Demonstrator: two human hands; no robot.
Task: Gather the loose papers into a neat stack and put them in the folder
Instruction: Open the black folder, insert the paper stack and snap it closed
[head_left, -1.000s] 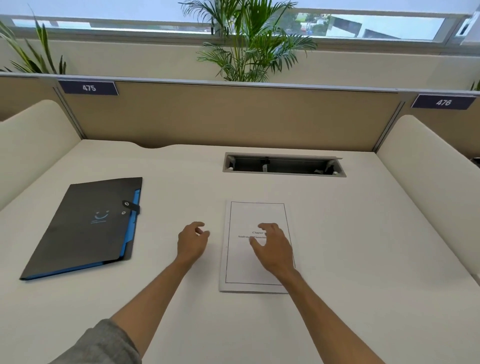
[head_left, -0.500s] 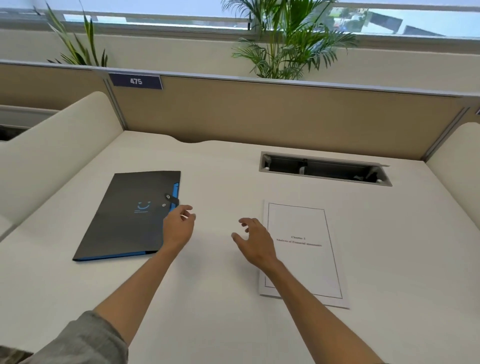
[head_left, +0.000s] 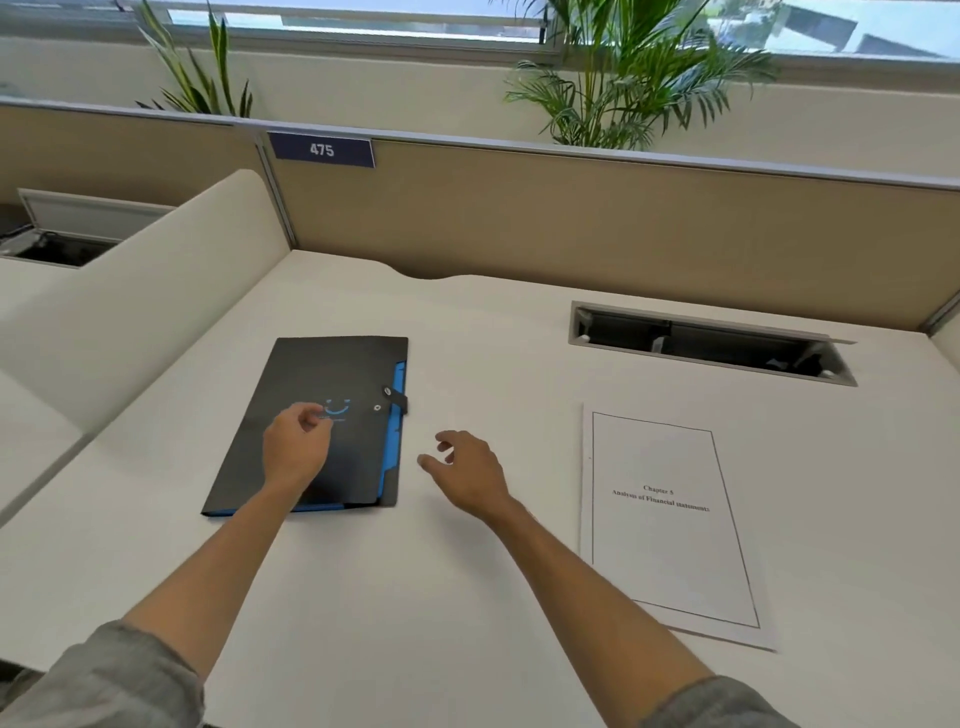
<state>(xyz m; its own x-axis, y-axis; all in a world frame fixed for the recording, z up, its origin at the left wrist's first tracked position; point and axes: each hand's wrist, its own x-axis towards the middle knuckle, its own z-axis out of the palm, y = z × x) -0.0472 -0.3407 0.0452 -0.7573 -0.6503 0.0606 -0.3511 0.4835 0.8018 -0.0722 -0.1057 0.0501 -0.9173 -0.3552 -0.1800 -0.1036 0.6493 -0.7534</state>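
The left hand (head_left: 296, 452) has loosely curled fingers and holds nothing; it is over the black folder (head_left: 332, 395), and I cannot tell if it touches. The right hand (head_left: 470, 475) is spread and empty, just right of the folder, over the bare desk (head_left: 467, 597). The folder lies closed at the left, its long axis running near to far, the strap (head_left: 396, 397) on its right edge. The papers (head_left: 670, 525) lie stacked well to the right, long axis also near to far. Behind the desk stand a beige partition (head_left: 571, 218), plants (head_left: 623, 67) and a window.
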